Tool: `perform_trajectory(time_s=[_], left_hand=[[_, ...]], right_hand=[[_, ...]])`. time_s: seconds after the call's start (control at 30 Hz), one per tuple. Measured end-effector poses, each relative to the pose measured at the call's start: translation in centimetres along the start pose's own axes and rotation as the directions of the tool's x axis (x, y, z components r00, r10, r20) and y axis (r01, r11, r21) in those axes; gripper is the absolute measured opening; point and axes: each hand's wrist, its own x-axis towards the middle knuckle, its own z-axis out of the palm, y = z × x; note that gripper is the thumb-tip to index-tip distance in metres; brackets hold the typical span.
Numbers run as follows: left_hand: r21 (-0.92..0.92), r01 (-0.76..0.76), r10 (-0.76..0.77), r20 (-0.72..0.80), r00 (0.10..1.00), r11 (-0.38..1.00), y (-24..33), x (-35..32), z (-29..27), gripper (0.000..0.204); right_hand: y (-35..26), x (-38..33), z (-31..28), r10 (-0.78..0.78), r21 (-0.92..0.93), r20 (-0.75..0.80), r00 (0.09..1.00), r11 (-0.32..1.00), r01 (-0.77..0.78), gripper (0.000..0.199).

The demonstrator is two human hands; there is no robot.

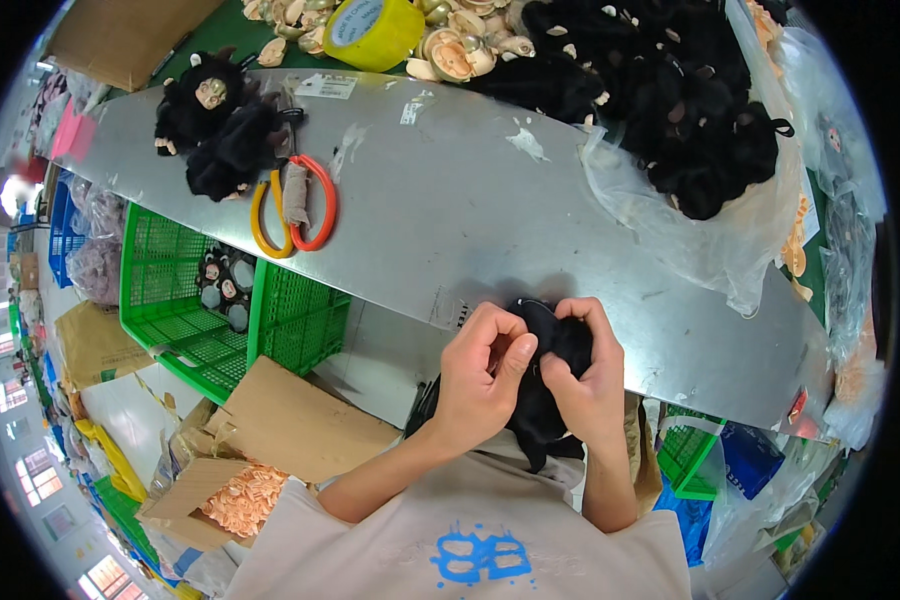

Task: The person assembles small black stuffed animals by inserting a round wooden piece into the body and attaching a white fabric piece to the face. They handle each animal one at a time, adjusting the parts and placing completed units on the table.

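Note:
Both my hands are at a black plush piece at the near edge of the metal table. My left hand pinches its upper left part between thumb and curled fingers. With thumb and bent fingers, my right hand grips the other side. The lower end of the plush hangs over the table edge against my shirt. Scissors with one yellow and one red handle lie to the left, beside two black plush toys, one with a shiny face piece.
Black plush pieces are heaped on a clear plastic bag at the right. Yellow tape and pale face shells sit at the back. Below left stand a green crate with toys and a cardboard box of peach-coloured pieces.

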Motion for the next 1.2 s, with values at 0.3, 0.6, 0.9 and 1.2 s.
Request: perform_trajectory(time_s=[0.3,0.6,0.9,1.2], left_hand=[[-0.093,0.045,-0.046,-0.017,0.999,0.995,-0.3,0.2,0.0,0.016],[-0.029,0.054,-0.055,-0.020,0.998,0.998,0.4,-0.2,-0.4,0.015],[-0.070,0.047,-0.045,0.029,0.999,0.996,0.2,0.1,-0.8,0.018],[-0.274,0.188,-0.182,0.049,0.982,0.943,1.7,0.7,-1.2,0.017]], right_hand=[[1.0,0.0,-0.2,-0.019,-0.039,-0.016,1.000,0.999,0.018,0.023],[0.4,0.1,-0.1,-0.015,-0.045,0.016,1.000,0.999,0.016,0.023],[0.1,0.3,-1.0,0.054,0.134,0.140,0.989,0.988,-0.073,0.030],[-0.5,1.0,-0.2,0.055,0.054,0.124,0.991,0.997,-0.062,0.031]])
